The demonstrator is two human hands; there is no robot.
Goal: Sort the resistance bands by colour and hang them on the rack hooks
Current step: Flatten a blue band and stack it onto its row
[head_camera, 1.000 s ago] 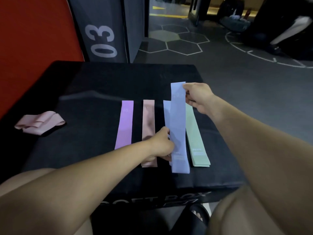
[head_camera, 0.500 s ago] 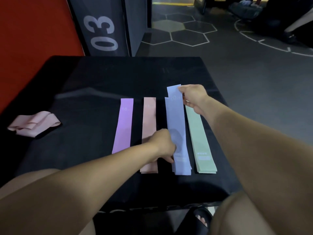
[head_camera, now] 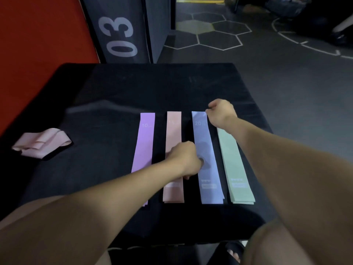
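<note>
1. The right hand [head_camera: 221, 111] has its fingers curled in at the far right corner of the blue band [head_camera: 207, 159], apparently pinching that corner; the grip itself is hidden behind the knuckles.
2. The left hand [head_camera: 186, 160] sits with fingers curled at the blue band's left edge, near its middle; whether they grip or only press I cannot tell.
3. Writing: the purple band [head_camera: 144, 142] reads "10", the pink band [head_camera: 173, 134] "15", the blue band "20"; their near-end labels are too blurred to read. The grey panel [head_camera: 118, 33] behind shows "03".
4. All four bands, including the green band [head_camera: 235, 169], lie flat side by side on the black tabletop [head_camera: 133, 88], long axes running away from the person.
5. A folded pink band [head_camera: 41, 142] lies well apart at the left edge.
</note>
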